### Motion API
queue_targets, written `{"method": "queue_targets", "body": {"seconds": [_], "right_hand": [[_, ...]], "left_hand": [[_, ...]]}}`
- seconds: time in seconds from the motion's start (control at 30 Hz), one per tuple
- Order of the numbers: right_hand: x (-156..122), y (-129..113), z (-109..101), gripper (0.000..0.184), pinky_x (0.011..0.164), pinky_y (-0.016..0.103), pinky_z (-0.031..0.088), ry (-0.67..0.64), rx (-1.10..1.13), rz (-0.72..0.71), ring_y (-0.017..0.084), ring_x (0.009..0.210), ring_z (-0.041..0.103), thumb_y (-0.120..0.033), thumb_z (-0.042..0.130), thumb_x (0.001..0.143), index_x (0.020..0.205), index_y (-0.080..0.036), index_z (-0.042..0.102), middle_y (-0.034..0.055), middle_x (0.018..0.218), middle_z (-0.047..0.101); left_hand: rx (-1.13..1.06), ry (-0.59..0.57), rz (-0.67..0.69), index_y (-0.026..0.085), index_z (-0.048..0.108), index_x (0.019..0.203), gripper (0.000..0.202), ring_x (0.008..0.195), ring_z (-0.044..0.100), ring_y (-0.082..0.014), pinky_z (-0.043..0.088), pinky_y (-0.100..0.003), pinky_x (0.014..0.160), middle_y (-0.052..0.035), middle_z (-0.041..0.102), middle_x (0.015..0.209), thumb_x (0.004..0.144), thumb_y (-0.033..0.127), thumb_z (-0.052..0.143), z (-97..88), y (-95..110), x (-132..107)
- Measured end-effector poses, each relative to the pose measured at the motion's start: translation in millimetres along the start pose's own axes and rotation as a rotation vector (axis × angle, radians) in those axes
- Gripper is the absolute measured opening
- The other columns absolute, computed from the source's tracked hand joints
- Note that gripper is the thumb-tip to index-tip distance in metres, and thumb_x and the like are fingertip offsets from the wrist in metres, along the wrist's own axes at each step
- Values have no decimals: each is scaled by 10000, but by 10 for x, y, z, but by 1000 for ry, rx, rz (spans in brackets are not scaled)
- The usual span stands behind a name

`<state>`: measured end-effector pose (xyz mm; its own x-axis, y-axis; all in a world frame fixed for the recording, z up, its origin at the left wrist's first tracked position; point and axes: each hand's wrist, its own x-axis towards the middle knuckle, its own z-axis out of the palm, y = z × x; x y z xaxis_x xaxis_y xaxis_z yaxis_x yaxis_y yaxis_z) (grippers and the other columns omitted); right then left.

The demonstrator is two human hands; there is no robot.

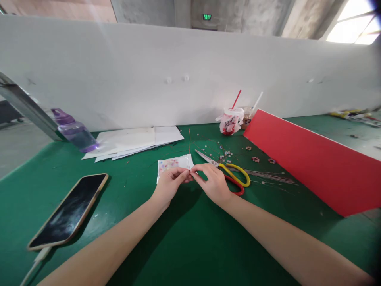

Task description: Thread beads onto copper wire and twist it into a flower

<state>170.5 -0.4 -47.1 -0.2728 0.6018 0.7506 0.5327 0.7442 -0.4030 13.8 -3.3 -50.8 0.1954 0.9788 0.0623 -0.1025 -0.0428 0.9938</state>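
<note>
My left hand [172,182] and my right hand [212,183] meet fingertip to fingertip above the green table. Both pinch the lower end of a thin copper-coloured wire [189,142], which stands up from between them. Whatever else sits in the fingertips is too small to make out. Just behind my left hand lies a clear packet of pale coloured beads [169,164], partly covered by the fingers. Scissors [244,174] with one yellow and one red handle lie beside my right hand, their blades pointing to the far left; that hand hides part of them.
Loose beads [228,153], bead flowers [255,159] and a bundle of thin wires [270,175] lie at right. A red board [312,163] stands beyond them. Drink cups [230,121], paper sheets [127,143] and a purple bottle [76,133] line the back. A phone [70,210] charges at left.
</note>
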Motion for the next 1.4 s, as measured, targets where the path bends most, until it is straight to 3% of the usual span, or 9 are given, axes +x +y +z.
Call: {"method": "queue_targets", "body": {"seconds": [0.27,0.63,1.07,1.27,1.4], "right_hand": [[16,-44,-7,90,730,270,470,21,80,79,128,783,578,-201,490,794,850,-200,560,11,810,622],[-6,0,-12,93,721,268,468,-26,50,-33,130,794,556,-169,485,799,865,-196,544,24,814,606],[1,14,-17,93,739,266,469,4,59,6,121,798,565,-182,475,798,860,-208,540,13,818,602],[0,12,-28,110,759,287,467,6,83,-6,132,819,561,-175,465,807,882,-205,540,26,843,600],[-10,9,-15,112,760,291,467,2,92,-8,136,821,563,-179,469,809,885,-210,545,26,842,605]], "left_hand": [[-27,7,5,144,644,760,159,692,596,-130,471,-294,748,-29,647,716,726,290,590,4,0,4],[-55,-25,16,130,624,730,142,649,559,-108,444,-243,683,-17,613,661,743,264,578,9,-19,-14],[16,-4,43,143,607,706,154,657,564,-121,456,-267,699,-14,607,665,739,289,568,53,41,-14],[-76,-27,79,149,583,815,262,705,569,-143,454,-294,713,-28,605,746,826,357,423,75,36,-3],[28,-79,92,154,555,759,311,690,561,-146,441,-283,690,-27,598,732,847,384,365,87,53,-19]]}}
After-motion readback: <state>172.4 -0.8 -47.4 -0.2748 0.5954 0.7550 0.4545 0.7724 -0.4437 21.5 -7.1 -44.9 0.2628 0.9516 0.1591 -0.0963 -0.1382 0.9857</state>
